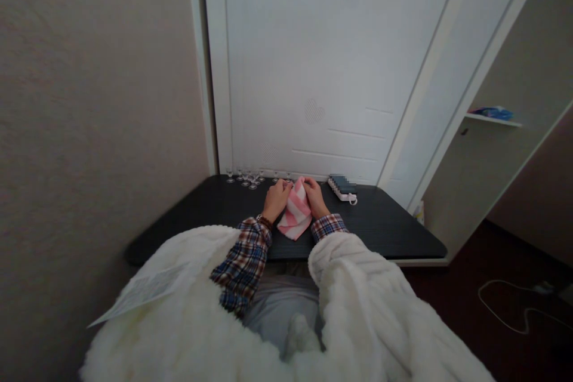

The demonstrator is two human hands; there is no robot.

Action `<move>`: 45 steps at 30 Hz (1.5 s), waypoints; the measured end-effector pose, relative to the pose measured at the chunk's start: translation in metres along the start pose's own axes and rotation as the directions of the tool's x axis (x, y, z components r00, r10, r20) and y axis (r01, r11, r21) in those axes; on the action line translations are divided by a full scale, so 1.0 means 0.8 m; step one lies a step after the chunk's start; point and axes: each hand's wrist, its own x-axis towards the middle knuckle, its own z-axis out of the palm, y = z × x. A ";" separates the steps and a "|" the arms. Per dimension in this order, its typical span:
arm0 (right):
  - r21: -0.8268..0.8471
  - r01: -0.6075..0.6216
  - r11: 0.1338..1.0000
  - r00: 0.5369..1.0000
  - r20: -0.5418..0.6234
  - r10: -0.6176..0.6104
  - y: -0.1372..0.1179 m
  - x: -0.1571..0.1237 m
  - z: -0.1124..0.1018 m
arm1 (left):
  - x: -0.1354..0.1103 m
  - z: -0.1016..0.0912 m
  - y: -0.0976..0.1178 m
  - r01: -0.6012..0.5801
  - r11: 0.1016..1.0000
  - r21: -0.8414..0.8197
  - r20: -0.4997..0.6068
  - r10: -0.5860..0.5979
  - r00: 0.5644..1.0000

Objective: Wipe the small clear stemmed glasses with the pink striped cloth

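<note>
A pink and white striped cloth (296,215) hangs between my two hands above the black tabletop. My left hand (276,200) is closed at the cloth's upper left, its fingers bent round the edge. At the upper right, my right hand (316,198) pinches the cloth near its gathered top. Whether something is wrapped inside the folds cannot be made out. Just past my left hand, small clear stemmed glasses (253,179) are grouped towards the back left of the table, and a few more stand close behind my fingers.
A dark-faced device in a white case (344,188) lies at the back right of the black table (376,224). Behind it rises a white panel door (313,59); a wall (107,101) borders the left. A white cable (505,328) trails over the floor at the right.
</note>
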 end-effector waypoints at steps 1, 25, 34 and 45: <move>-0.002 0.000 1.000 1.000 -0.001 0.000 -0.001 0.000 0.001 | 0.000 0.000 -0.001 0.003 1.000 0.004 0.000 -0.003 1.000; -0.013 -0.049 0.999 0.985 -0.168 0.046 0.011 0.011 -0.012 | 0.000 -0.002 0.002 -0.089 0.995 0.040 0.021 0.088 0.996; 0.058 -0.079 0.995 0.983 -0.161 0.087 0.008 0.010 -0.011 | 0.000 0.000 0.000 -0.087 0.995 0.047 0.020 0.086 0.996; 0.074 -0.079 0.994 0.985 -0.151 0.090 0.006 0.008 -0.010 | 0.001 0.000 0.003 -0.045 0.997 0.055 0.041 0.043 0.998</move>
